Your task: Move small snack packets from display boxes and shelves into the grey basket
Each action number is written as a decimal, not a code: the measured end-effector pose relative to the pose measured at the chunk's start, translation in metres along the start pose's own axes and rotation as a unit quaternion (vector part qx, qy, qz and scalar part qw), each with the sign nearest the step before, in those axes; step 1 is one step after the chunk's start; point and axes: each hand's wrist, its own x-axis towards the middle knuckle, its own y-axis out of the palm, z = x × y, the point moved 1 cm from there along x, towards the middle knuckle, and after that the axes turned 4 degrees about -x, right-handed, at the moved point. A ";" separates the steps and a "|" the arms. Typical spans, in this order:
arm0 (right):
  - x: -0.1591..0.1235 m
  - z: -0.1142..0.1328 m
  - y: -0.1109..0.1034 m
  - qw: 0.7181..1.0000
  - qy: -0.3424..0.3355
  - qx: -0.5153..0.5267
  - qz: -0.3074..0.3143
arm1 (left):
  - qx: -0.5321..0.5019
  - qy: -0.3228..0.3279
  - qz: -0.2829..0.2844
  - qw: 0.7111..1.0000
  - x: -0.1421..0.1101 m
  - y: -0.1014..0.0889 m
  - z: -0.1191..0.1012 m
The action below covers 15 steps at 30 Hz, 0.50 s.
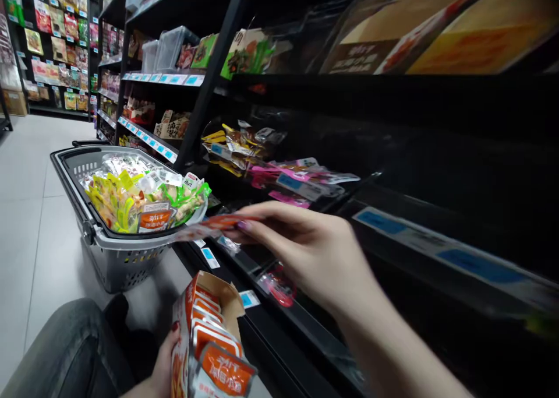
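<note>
My right hand [301,235] reaches leftward, its thumb and fingers pinching a flat red and clear snack packet [205,228], smeared by motion. The packet's far end is at the near rim of a grey shopping basket [126,240]; I cannot tell if they touch. Low in the view, my left hand [163,357] grips the side of an open cardboard box [181,322]. Several orange-red packets stand in that box, one orange packet [227,372] leaning at its front. Yellow packets [113,197], green packets [187,197] and another orange packet [154,218] lie inside the basket.
Black shelving [209,89] runs along the right, with price labels on its edges. Yellow packets [238,144] and pink packets [301,173] lie on a lower shelf. Bent knees in jeans [65,351] are at lower left, above a tiled floor [26,223].
</note>
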 end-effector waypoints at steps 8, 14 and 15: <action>0.012 -0.010 0.054 0.994 -0.047 -0.009 0.099 | 0.013 0.035 0.008 0.999 0.000 0.008 -0.001; 0.005 -0.009 0.059 0.986 -0.094 -0.056 0.130 | -0.003 0.031 -0.006 0.999 -0.001 -0.003 0.002; 0.006 -0.009 0.060 0.983 -0.094 -0.064 0.141 | -0.005 0.029 -0.012 1.000 -0.001 -0.005 0.003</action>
